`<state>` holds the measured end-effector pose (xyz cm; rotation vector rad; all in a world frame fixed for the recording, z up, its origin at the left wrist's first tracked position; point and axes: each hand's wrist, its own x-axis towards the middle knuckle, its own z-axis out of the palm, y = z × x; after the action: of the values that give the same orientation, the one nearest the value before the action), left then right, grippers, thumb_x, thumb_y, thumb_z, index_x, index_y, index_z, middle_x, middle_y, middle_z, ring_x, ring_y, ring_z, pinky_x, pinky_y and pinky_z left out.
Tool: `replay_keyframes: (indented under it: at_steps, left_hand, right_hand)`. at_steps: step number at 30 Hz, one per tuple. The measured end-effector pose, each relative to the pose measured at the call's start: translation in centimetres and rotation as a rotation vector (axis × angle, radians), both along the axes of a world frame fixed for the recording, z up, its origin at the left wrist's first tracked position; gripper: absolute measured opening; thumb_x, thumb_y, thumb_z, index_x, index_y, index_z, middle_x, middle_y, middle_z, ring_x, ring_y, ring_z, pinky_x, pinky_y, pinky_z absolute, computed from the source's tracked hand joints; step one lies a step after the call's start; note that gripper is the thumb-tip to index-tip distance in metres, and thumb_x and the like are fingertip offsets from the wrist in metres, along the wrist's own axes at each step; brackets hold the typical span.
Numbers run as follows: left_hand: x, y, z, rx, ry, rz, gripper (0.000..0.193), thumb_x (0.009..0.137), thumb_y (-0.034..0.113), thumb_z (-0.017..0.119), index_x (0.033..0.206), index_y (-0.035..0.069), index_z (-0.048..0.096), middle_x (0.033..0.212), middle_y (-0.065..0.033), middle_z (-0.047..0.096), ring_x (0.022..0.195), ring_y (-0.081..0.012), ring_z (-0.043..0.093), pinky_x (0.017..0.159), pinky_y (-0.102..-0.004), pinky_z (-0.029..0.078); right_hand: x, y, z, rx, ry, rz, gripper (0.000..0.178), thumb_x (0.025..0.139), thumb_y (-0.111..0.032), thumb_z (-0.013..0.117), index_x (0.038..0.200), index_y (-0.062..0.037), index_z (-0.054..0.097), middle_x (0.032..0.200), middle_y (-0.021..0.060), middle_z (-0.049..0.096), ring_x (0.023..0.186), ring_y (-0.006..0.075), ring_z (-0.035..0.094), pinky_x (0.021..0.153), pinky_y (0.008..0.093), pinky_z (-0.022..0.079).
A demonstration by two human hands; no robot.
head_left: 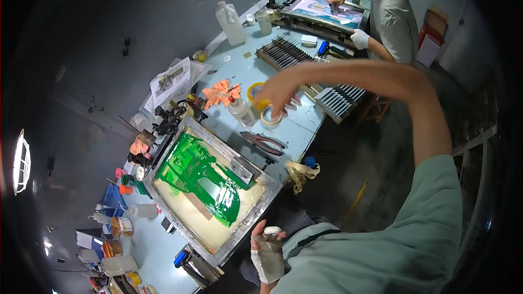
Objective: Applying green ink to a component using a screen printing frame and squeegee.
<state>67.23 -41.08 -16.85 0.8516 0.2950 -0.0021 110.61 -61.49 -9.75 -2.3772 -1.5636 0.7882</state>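
Observation:
My right arm stretches across the bench, and its hand (279,93) hangs over two tape rolls with the fingers pointing down and apart. The fingertips are at the tan tape roll (271,116); whether they touch it I cannot tell. A yellow tape roll (255,90) sits just beside the hand, partly covered by it. My left hand (267,256), in a white glove with bare fingertips, is near my body with loosely curled fingers and nothing visible in it. Before it lies a framed printing screen (251,215) with wet green ink (188,158) and a metal-edged squeegee (239,170).
Pliers (263,142), a clear bottle with a red cap (241,111) and an orange cloth (221,93) lie near the rolls. Slatted metal racks (284,53) stand beyond. A co-worker (395,19) works at another screen (327,11). Ink tubs (121,226) line the near left.

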Motion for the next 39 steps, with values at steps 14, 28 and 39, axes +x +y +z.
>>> replay_keyframes:
  at_steps: [14, 28, 39]
  left_hand:
    - [0.3, -0.3, -0.2, -0.228, 0.108, -0.037, 0.065, 0.102, 0.052, 0.048, 0.143, 0.002, 0.048, 0.112, -0.0135, 0.064, 0.101, -0.027, 0.06, 0.096, -0.0395, 0.045]
    - [-0.4, 0.9, 0.0, -0.218, -0.058, -0.093, 0.058, 0.105, 0.043, 0.054, 0.144, 0.0, 0.046, 0.111, -0.0089, 0.066, 0.103, -0.0175, 0.065, 0.093, -0.031, 0.05]
    - [-1.3, 1.3, -2.1, -0.167, -0.005, 0.066, 0.062, 0.101, 0.048, 0.054, 0.138, -0.001, 0.048, 0.11, -0.0147, 0.064, 0.102, -0.0266, 0.063, 0.097, -0.0413, 0.049]
  right_hand:
    - [-5.9, 10.8, 6.1, 0.359, 0.734, -0.198, 0.063, 0.101, -0.027, 0.063, 0.156, -0.0132, 0.035, 0.085, 0.0119, 0.073, 0.067, 0.0154, 0.069, 0.06, 0.0287, 0.057]
    - [-12.7, 16.6, 4.2, 0.329, 0.248, -0.116, 0.074, 0.095, -0.022, 0.071, 0.156, -0.0079, 0.032, 0.07, 0.0022, 0.064, 0.057, 0.0065, 0.06, 0.051, 0.0227, 0.047]
    - [5.4, 9.9, 2.0, -0.506, -0.326, 0.141, 0.056, 0.095, -0.029, 0.066, 0.139, -0.0068, 0.04, 0.092, 0.0144, 0.074, 0.072, 0.0233, 0.071, 0.064, 0.0368, 0.057]
